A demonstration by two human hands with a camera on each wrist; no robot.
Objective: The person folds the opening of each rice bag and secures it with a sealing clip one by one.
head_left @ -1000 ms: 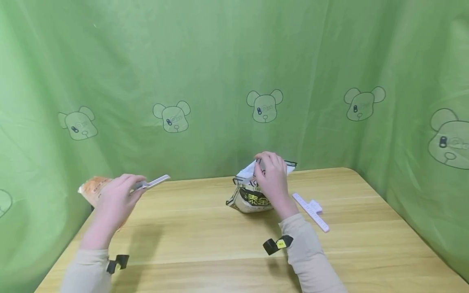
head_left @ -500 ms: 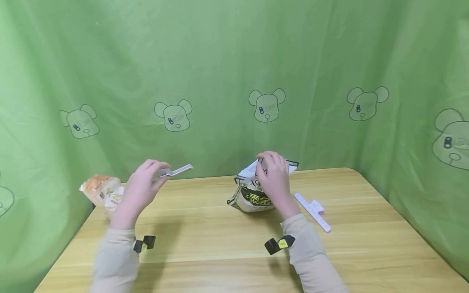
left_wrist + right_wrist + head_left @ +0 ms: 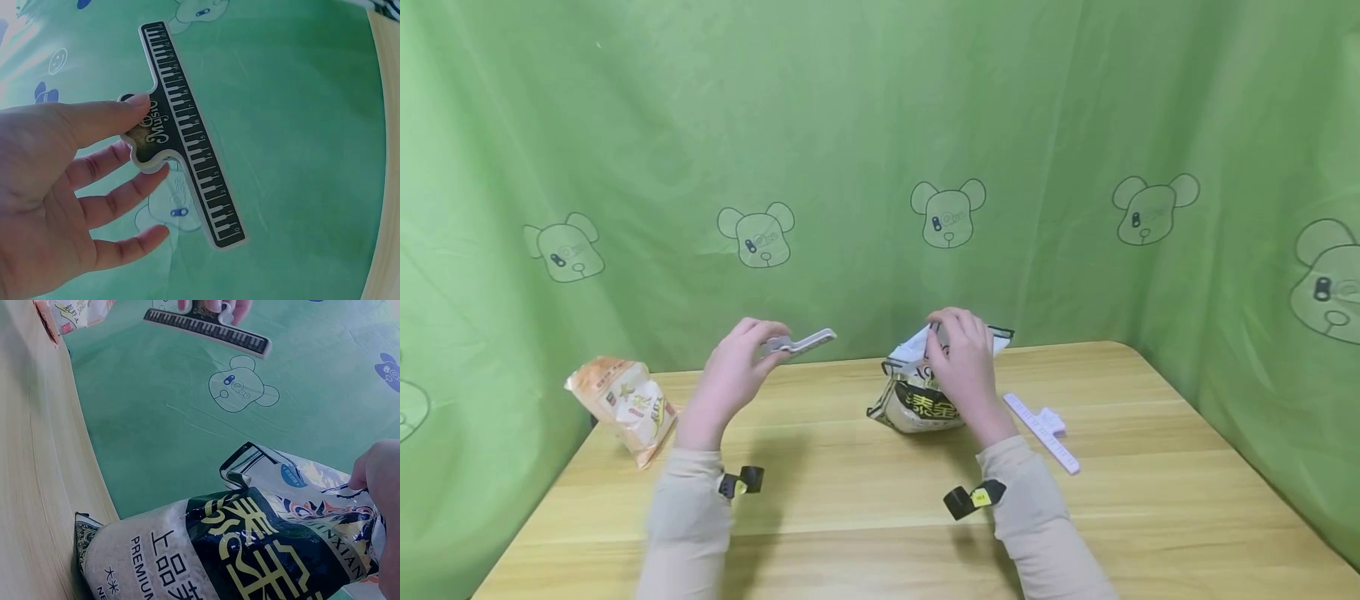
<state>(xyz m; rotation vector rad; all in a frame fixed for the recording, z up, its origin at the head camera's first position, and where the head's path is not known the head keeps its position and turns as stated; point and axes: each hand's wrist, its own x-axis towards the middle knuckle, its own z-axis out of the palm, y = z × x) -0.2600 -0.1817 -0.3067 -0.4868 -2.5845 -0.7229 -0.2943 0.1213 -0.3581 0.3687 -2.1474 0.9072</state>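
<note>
My left hand (image 3: 733,375) pinches the tab of a ruler clip (image 3: 194,137) between thumb and index finger, above the table. The clip is black and white with piano keys and the word "Music"; its other fingers spread below. A bag of rice (image 3: 917,408), gold, black and clear, stands on the table. At its pale top, my right hand (image 3: 962,362) grips the folded plastic, as the right wrist view also shows on the rice bag (image 3: 250,544). The clip is apart from the bag, to its left.
A pale purple ruler clip (image 3: 1041,432) lies on the wooden table (image 3: 865,500), right of the right hand. An orange and white bag (image 3: 632,404) stands at the table's left side. Behind hangs a green curtain (image 3: 850,125) printed with bear heads.
My left hand has carried the piano-key clip rightward from beside the orange and white bag, towards the rice bag. That orange bag is now uncovered. The right hand keeps its hold.
</note>
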